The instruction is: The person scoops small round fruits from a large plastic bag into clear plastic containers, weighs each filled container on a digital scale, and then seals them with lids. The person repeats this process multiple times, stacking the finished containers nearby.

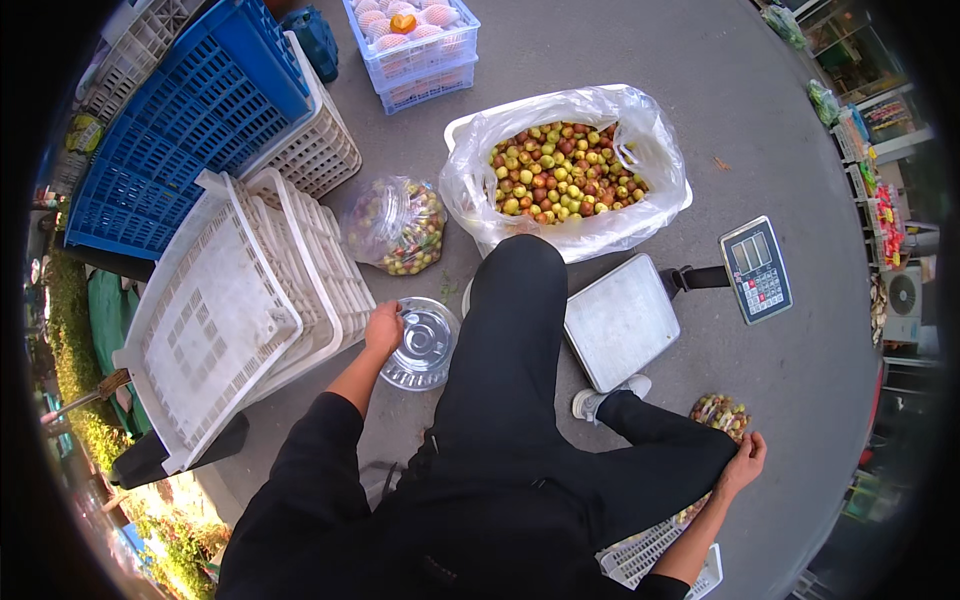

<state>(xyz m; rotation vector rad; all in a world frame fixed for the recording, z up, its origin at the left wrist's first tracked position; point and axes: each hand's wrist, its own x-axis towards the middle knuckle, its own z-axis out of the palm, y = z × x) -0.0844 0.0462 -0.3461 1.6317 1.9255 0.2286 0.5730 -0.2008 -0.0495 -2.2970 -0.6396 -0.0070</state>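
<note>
My left hand point(385, 330) grips the rim of an empty-looking clear round plastic container point(421, 341) beside my left leg. Past it stands a clear plastic jar point(397, 225) filled with jujubes. My right hand point(742, 463) is at my bent right knee, fingers curled, close to a clear container of jujubes point(720, 415) partly hidden by the leg; whether it touches that container is not plain. Ahead of my left knee, a white crate point(459, 135) lined with a clear plastic bag point(652, 135) holds many loose red and green jujubes point(562, 176).
A platform scale point(624, 322) with a keypad display point(757, 270) stands right of my knee. White plastic crates point(202, 330) and a blue crate point(195, 97) stack at left. Clear crates of foam-netted fruit point(416, 71) sit ahead. A white basket point(649, 551) is low right.
</note>
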